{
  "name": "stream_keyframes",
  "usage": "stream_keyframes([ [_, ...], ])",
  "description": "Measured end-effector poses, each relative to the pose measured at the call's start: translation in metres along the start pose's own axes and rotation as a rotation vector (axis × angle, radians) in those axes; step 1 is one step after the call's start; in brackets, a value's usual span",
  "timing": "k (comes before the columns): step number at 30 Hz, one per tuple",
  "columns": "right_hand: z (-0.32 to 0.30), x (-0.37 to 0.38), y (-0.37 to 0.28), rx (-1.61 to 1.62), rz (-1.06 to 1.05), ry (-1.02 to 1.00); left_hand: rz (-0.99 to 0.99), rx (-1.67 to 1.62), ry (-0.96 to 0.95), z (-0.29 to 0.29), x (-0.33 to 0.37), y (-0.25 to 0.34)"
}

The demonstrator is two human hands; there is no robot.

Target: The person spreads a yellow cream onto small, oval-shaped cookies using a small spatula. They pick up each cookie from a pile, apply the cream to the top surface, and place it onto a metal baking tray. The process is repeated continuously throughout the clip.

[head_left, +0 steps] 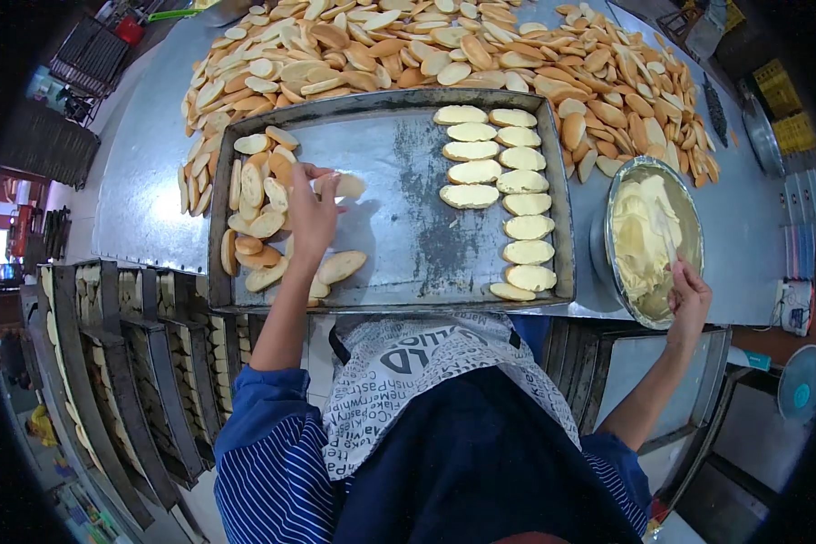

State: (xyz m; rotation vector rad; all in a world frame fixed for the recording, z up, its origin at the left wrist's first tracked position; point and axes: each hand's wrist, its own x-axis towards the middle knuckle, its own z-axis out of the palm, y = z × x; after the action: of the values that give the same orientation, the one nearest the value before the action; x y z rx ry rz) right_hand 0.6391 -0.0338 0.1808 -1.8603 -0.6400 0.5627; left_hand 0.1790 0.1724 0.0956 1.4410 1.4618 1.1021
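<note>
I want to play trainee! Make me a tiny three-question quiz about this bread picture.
1. True or false: the left hand holds a slice of bread over the metal tray.
2. Which is the right hand at? A) the bowl of butter B) the heap of toasted slices C) the fan
3. Fill in: the buttered slices lie in ___ columns on the tray's right side.

Key: 1 true; 2 A; 3 two.
</note>
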Motion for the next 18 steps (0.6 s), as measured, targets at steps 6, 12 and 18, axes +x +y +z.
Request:
stream_keyframes([
  [6,0.081,-0.044,-0.018,0.102,0.063,-0.320,-0.379,-0.682,-0.202,0.046,-0.010,0.011],
  [12,0.161,-0.069,-0.012,0.047,-0.293,-0.421,-0.312,-0.754,-0.449,0.077,-0.041,0.047],
  [18,0.169,-0.069,-0.017,-0.042,-0.416,-0.427,-0.462,-0.993,-0.550,0.064,-0.045,0.063],
])
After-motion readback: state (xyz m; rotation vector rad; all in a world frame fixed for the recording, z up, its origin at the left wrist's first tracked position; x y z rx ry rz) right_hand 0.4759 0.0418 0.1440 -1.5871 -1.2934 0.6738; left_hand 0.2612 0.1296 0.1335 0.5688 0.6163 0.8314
